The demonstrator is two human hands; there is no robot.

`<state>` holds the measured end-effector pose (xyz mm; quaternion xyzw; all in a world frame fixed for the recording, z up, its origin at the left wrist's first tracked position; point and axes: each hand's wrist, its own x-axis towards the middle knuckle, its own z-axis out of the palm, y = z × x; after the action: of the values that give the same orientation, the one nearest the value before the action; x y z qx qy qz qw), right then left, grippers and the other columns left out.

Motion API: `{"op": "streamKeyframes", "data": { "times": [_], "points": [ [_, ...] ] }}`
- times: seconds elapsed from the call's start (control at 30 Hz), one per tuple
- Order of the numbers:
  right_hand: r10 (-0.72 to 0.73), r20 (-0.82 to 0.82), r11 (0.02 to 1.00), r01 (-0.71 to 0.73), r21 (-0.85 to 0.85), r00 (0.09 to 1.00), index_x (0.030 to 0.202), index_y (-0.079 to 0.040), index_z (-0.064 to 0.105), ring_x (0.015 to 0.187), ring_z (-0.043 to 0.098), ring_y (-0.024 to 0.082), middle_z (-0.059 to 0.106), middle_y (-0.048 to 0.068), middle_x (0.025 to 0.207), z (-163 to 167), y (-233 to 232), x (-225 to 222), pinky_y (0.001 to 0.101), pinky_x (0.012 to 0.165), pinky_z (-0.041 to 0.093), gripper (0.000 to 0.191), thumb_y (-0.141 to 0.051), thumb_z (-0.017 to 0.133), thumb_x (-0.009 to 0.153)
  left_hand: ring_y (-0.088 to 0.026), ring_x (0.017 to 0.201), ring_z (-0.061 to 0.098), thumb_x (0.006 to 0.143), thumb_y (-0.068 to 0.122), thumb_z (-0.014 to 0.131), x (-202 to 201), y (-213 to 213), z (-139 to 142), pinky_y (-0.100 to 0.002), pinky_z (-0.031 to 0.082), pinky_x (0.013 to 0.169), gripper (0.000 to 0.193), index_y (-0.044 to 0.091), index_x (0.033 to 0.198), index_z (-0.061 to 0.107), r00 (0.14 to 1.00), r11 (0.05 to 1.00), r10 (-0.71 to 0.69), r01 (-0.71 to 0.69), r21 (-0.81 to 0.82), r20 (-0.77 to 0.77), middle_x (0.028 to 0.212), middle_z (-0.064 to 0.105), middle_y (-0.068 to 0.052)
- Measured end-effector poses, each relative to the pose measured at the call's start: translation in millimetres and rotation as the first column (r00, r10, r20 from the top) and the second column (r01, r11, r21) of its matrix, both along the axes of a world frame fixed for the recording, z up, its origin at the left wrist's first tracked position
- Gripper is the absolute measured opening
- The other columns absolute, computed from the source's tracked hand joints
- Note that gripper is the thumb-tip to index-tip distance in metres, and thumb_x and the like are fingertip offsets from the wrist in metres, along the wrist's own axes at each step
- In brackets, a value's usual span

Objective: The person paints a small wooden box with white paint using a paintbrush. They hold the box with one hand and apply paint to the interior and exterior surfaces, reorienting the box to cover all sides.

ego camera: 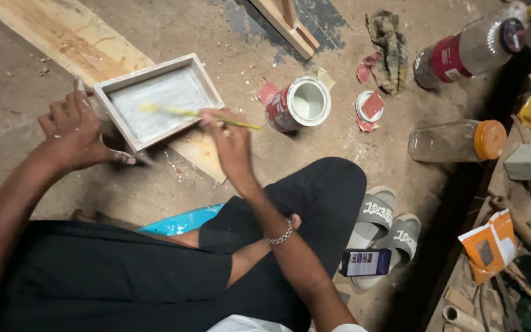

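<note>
We judge that our right hand [232, 144], pinched shut on the yellow brush [185, 113] inside the shallow wooden tray [158, 101], could drip primer or tip the open paint can [296, 104] just beside it; our left hand [75, 132] clasps the tray's corner on a dusty concrete floor [173, 24] strewn with bottles and scraps.

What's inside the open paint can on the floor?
The paint can stands open, and its inside looks coated in white paint. How full it is cannot be told from above. Its lid lies beside it, apart, with a red scrap on top.
</note>
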<state>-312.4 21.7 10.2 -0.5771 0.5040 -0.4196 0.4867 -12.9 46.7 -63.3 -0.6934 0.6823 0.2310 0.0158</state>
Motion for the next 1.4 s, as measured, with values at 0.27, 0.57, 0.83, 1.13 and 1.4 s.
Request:
{"op": "streamKeyframes", "data": {
  "times": [0.27,0.57,0.83,1.13,1.4],
  "points": [
    [-0.038,-0.438,0.932,-0.126,-0.341,0.898,0.109,-0.006,0.074,0.094,0.057,0.026,0.072,0.008,0.101,25.2,10.6,-2.3,0.0359,0.086,0.047,0.012,-0.013,0.069,0.1,-0.04,0.109,0.071,0.088,0.045,0.072,34.0,-2.5,4.7,-0.06,0.047,0.099,0.04,0.019,0.118,0.08,0.973,0.979,0.137,-0.162,0.122,0.188,0.11,0.077,-0.017],
    [0.005,-0.019,0.999,-0.004,0.046,1.0,0.111,0.0,0.076,0.099,0.066,0.017,0.075,0.007,0.102,-2.8,-0.9,-10.7,0.0311,0.092,0.05,0.023,-0.018,0.062,0.105,-0.038,0.102,0.074,0.069,0.054,0.088,5.8,-7.8,38.4,-0.052,0.057,0.084,0.053,0.017,0.107,0.083,0.978,0.955,0.16,-0.188,0.228,0.135,0.108,0.078,-0.017],
    [-0.27,-0.59,0.864,-0.079,-0.497,0.761,0.105,-0.002,0.074,0.095,0.059,0.027,0.071,0.01,0.099,16.5,-3.3,-16.8,0.0382,0.087,0.047,0.016,-0.015,0.064,0.103,-0.037,0.106,0.074,0.079,0.03,0.077,-10.1,-15.8,6.7,-0.051,0.059,0.086,0.04,0.017,0.116,0.079,0.975,0.907,0.22,-0.189,0.376,-0.042,0.115,0.076,-0.015],
    [0.132,-0.205,0.959,-0.177,-0.221,0.97,0.112,-0.001,0.073,0.1,0.062,0.024,0.07,0.011,0.101,9.2,20.9,-5.1,0.0339,0.092,0.048,0.02,-0.017,0.061,0.106,-0.034,0.075,0.077,0.072,0.031,0.082,-27.2,-18.9,-18.0,-0.047,0.064,0.063,0.05,0.014,0.118,0.072,0.864,0.812,0.35,-0.088,0.577,-0.361,0.091,0.08,-0.018],
    [-0.183,-0.487,0.852,-0.109,-0.512,0.854,0.108,0.001,0.071,0.109,0.061,0.025,0.069,0.015,0.105,4.4,-30.9,-39.1,0.0347,0.103,0.044,0.027,-0.019,0.054,0.114,-0.03,0.075,0.078,0.073,0.04,0.081,-29.2,-19.3,-8.7,-0.044,0.062,0.069,0.048,0.01,0.11,0.075,0.912,0.882,0.26,-0.091,0.462,-0.317,0.083,0.079,-0.014]
  ]
}}
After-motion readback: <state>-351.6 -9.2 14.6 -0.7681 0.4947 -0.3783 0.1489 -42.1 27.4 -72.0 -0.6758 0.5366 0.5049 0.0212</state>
